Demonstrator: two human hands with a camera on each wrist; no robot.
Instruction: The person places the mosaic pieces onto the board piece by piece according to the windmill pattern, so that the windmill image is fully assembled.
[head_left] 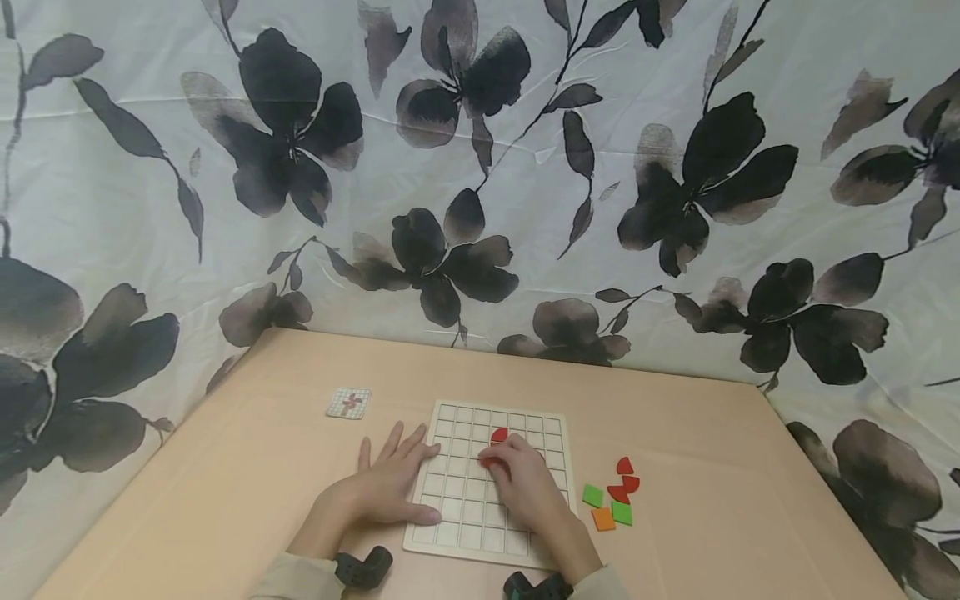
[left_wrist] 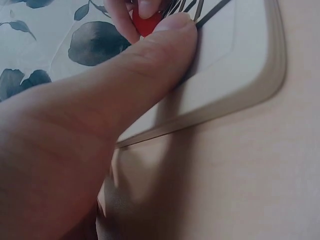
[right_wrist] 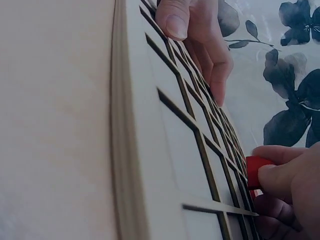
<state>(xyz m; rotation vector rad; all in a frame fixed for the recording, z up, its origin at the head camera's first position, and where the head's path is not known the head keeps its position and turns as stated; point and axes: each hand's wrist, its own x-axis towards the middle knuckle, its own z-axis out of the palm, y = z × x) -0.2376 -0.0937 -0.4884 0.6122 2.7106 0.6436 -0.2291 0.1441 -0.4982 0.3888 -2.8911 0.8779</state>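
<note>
Tan table [head_left: 697,467]: right hand [head_left: 528,483] pinches red piece [right_wrist: 256,169] just nearside of red tile [head_left: 499,434] on grid board [head_left: 453,533], left hand [head_left: 390,482] spread.

Soft, diffuse light covers the worktop [head_left: 262,450] evenly to its far edge in the head view. Both wrist views look dimmer; in the left, a soft-edged shadow runs off the board [left_wrist: 240,65] onto the worktop.

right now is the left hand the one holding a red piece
No, the right hand pinches a red piece, while the left hand touches the edge of the grid board.
</note>
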